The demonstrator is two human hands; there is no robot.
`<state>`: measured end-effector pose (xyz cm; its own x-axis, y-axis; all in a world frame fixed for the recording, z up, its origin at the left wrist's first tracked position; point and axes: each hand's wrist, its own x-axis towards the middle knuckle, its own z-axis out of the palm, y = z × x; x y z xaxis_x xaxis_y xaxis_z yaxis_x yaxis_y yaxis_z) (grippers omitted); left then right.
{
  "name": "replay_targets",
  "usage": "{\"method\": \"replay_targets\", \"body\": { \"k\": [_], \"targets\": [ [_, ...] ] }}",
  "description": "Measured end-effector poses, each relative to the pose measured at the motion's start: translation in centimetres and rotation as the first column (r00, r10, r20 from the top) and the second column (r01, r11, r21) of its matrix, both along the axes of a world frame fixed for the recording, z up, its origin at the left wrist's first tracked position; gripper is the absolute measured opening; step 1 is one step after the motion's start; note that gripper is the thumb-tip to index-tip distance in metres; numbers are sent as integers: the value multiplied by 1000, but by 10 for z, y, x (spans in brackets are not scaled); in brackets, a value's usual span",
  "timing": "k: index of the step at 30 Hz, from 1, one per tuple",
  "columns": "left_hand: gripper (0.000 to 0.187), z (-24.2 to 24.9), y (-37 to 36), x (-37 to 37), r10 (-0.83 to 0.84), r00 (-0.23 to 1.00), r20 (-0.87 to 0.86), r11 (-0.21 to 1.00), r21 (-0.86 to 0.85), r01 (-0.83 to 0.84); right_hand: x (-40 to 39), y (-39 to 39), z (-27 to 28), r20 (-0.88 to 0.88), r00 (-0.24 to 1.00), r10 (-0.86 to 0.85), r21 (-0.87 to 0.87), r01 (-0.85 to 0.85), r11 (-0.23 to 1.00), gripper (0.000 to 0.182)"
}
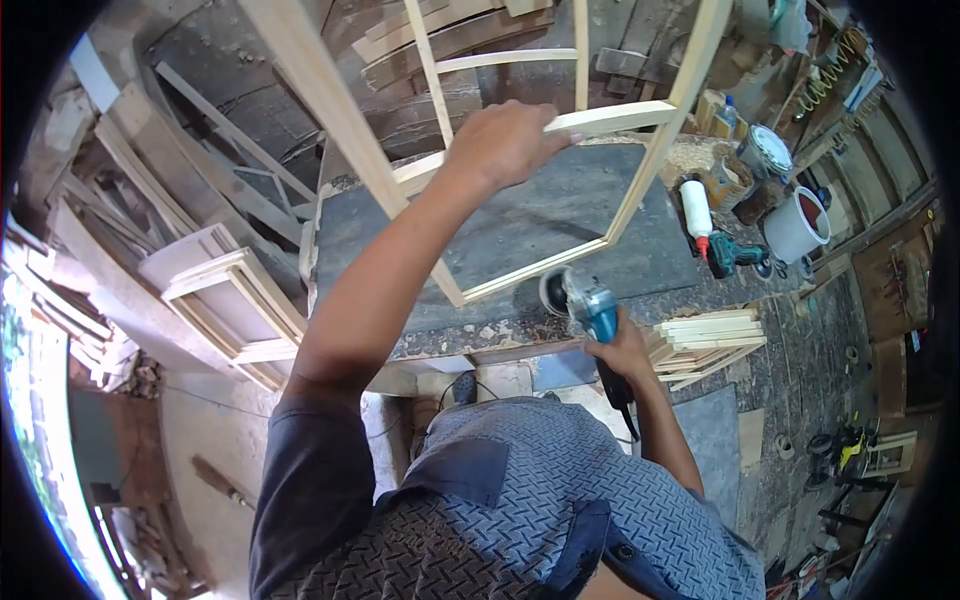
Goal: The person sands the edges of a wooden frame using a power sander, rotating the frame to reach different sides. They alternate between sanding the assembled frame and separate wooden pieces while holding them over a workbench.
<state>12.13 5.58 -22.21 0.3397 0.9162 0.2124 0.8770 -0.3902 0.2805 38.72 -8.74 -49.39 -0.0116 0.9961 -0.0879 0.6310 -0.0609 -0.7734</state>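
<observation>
A pale wooden frame (pixel 535 272) with crossbars stands on the dark bench board (pixel 380 250). My left hand (pixel 503 143) is closed over its middle crossbar, the fingertips lying along the bar. In my right hand (pixel 624 348) is a teal angle grinder (pixel 598 312), gripped around its body. The grinder's round disc faces the frame's lower rail, a short way in front of it at the bench's near edge.
A white glue bottle (pixel 697 208), a teal cordless drill (pixel 735 255) and a white bucket (pixel 797 226) are on the bench's right. Stacked small frames (pixel 708 338) lie at lower right, more frames (pixel 238 300) at left. A power cord hangs below the grinder.
</observation>
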Motion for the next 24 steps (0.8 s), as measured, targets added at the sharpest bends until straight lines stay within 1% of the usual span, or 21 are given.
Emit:
{"method": "replay_targets", "body": {
  "k": [2,3,5,6,8,12,14,15,17,18,20,24],
  "targets": [
    [50,-4,4,1,-59,998,16,997,48,58,-33,25,9,119,985,122,-173,-100,980,99],
    [50,-4,4,1,-56,998,19,997,50,55,-48,35,8,123,985,124,-172,-102,980,99],
    [47,-8,-1,1,-80,996,49,994,77,76,-76,50,1,146,960,238,-186,-210,960,94],
    [47,-8,-2,2,-86,995,53,994,78,81,-91,55,4,150,961,232,-186,-203,961,94],
    [45,-10,-4,4,-96,995,22,993,71,95,-113,62,11,245,920,307,-270,-239,933,92],
    [41,-9,-2,3,-125,992,10,991,52,125,-114,73,17,307,893,329,-340,-220,914,96],
    [39,-5,0,0,-127,992,3,992,2,127,-92,82,3,302,929,215,-263,-136,955,88],
    [39,-5,2,-1,-122,992,10,993,0,122,-76,87,-5,308,926,220,-266,-139,954,88],
    [38,-5,4,-1,-123,992,26,992,-16,124,-40,98,-17,287,955,73,-115,-41,993,89],
    [38,-4,5,-1,-117,993,31,993,-21,117,-24,103,-17,291,953,81,-120,-47,992,89],
    [38,-2,8,-1,-119,993,29,992,-43,120,-3,110,-12,232,972,-30,-110,56,992,88],
    [37,-6,12,-1,-112,993,48,993,-37,114,-2,112,-7,236,971,-23,-152,60,986,92]
  ]
}}
